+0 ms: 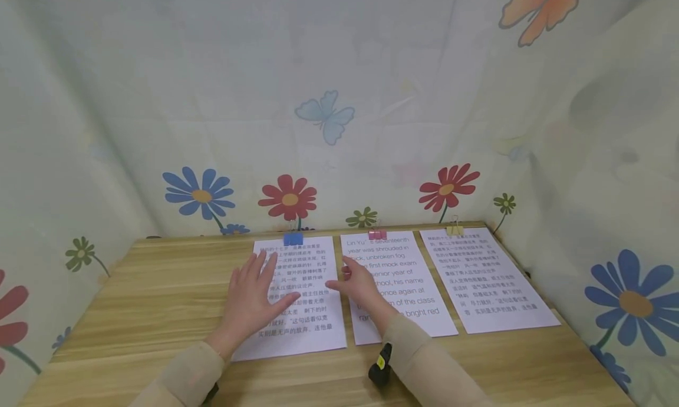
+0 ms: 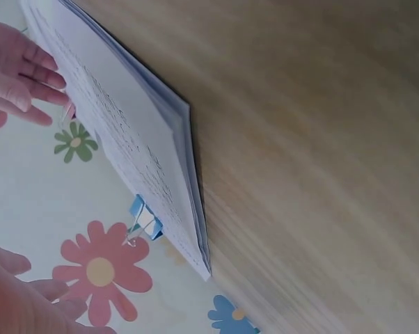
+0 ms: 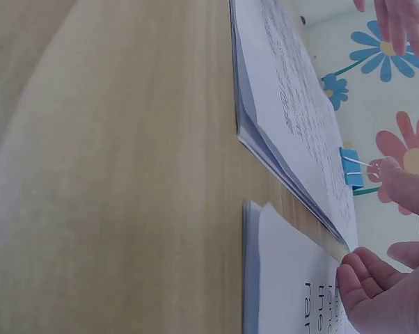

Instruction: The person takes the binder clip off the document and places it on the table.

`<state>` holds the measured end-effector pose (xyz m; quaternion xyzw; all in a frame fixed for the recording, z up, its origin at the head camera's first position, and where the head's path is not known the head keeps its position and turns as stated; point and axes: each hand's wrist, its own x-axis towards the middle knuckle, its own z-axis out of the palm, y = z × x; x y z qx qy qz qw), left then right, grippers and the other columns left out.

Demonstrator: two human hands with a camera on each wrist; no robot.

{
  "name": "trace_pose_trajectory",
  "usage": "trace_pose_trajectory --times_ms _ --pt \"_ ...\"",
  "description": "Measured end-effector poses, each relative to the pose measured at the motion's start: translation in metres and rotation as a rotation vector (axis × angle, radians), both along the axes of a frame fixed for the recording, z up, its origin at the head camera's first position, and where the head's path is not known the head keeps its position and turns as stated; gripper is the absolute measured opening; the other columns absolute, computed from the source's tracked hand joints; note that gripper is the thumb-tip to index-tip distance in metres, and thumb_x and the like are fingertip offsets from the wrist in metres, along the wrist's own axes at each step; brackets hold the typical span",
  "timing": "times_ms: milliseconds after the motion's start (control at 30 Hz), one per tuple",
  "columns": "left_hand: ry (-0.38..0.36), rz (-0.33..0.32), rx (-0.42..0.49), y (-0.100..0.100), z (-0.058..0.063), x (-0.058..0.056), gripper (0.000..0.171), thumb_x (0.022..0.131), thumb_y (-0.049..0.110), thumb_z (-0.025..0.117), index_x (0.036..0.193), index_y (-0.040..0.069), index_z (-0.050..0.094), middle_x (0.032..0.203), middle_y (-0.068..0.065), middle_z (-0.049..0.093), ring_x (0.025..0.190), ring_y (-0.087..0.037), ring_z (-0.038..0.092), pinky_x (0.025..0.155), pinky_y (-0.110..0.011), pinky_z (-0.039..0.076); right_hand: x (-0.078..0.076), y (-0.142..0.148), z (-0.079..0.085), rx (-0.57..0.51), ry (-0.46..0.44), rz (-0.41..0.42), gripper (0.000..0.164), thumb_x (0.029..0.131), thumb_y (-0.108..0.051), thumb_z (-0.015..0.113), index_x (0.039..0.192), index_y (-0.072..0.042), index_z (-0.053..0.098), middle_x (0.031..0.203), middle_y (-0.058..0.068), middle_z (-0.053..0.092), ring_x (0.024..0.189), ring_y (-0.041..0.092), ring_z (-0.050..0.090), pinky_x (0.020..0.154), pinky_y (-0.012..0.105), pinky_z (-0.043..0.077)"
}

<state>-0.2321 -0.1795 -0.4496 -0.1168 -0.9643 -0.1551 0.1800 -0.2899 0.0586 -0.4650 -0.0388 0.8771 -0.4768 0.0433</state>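
Three stacks of printed sheets lie side by side on a wooden table. A blue binder clip [image 1: 293,239] grips the top edge of the left stack [image 1: 318,260], which bears Chinese text. My left hand [image 1: 251,295] hovers over that stack, fingers spread and thumb out to the side, holding nothing. Over the left edge of the middle stack [image 1: 408,271], printed in English, my right hand [image 1: 363,286] hangs with its fingers loosely bent and thumb apart. Nothing shows between them in the right wrist view. A pink binder clip [image 1: 378,235] is on the middle stack's top edge.
The right stack [image 1: 488,277], in Chinese, carries a yellow binder clip [image 1: 454,231]. Bare wooden tabletop [image 1: 159,301] extends to the left. A cloth backdrop [image 1: 239,101] with flowers and butterflies rises behind the table and along both sides.
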Motion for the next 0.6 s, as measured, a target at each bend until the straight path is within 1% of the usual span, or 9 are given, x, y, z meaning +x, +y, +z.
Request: trace_pose_trajectory --times_ms 133,200,400,600 --pt "-0.012 -0.005 -0.004 0.0 0.002 0.0 0.098 0.081 0.062 0.07 0.153 0.005 0.034 0.157 -0.021 0.029 0.145 -0.043 0.021 0.113 -0.067 0.016 -0.005 -0.004 -0.002 -0.014 -0.02 -0.025 0.082 0.082 -0.026 0.082 0.151 -0.01 0.04 0.136 0.018 0.056 0.124 0.034 0.054 0.102 0.046 0.046" --pt "-0.018 -0.009 -0.002 -0.001 0.003 0.0 0.099 0.081 0.062 0.07 0.153 0.004 0.034 0.157 -0.022 0.029 0.145 -0.043 0.02 0.113 -0.067 0.016 -0.008 -0.006 -0.003 -0.016 -0.019 -0.038 0.082 0.081 -0.024 0.082 0.15 -0.009 0.041 0.135 0.017 0.058 0.123 0.033 0.055 0.101 0.045 0.047" --pt "-0.032 -0.016 0.008 -0.002 0.003 -0.001 0.099 0.082 0.062 0.07 0.154 0.005 0.033 0.158 -0.021 0.027 0.145 -0.043 0.019 0.114 -0.065 0.015 -0.011 -0.01 -0.004 0.008 0.015 -0.056 0.078 0.079 -0.016 0.084 0.147 -0.006 0.046 0.121 0.015 0.063 0.109 0.029 0.06 0.093 0.041 0.051" --pt "-0.015 -0.022 0.006 -0.003 0.002 -0.001 0.099 0.081 0.061 0.071 0.153 0.004 0.034 0.157 -0.022 0.028 0.144 -0.043 0.022 0.114 -0.065 0.017 -0.014 -0.014 -0.01 0.043 0.033 -0.075 0.076 0.079 -0.013 0.084 0.145 -0.005 0.048 0.121 0.014 0.063 0.109 0.028 0.061 0.095 0.04 0.05"
